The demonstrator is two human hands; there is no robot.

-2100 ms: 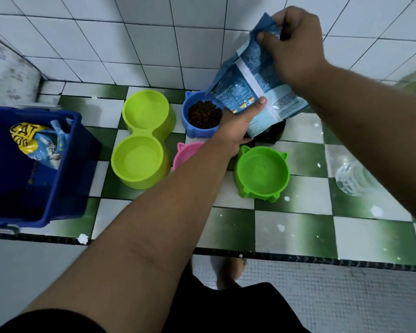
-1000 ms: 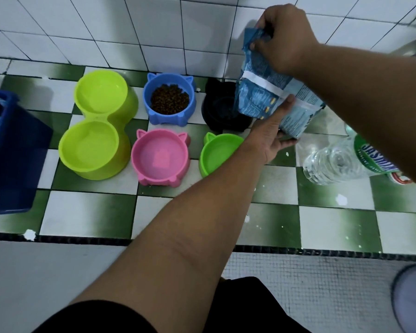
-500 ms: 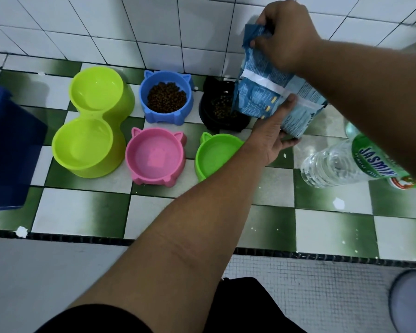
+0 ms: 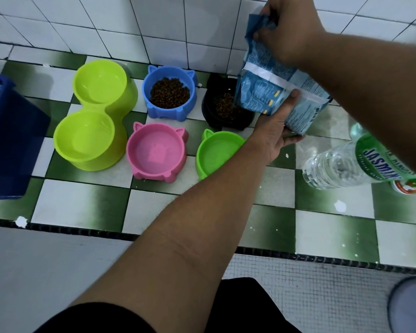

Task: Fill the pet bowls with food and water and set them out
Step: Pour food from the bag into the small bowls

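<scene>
Fingers (image 4: 294,138) of left hand (image 4: 271,133) and right hand (image 4: 291,30) grip food bag (image 4: 259,92) — over black bowl (image 4: 214,116).

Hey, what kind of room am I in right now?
Probably a tiled bathroom or wash area at home, used for feeding pets: white wall tiles, a green-and-white checkered floor, and cat-eared pet bowls set out along the wall.

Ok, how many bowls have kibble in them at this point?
2. The blue bowl at the back by the wall, and the black bowl right of it, under the bag. The green bowl is partly behind the left arm, but what shows is empty.
</scene>
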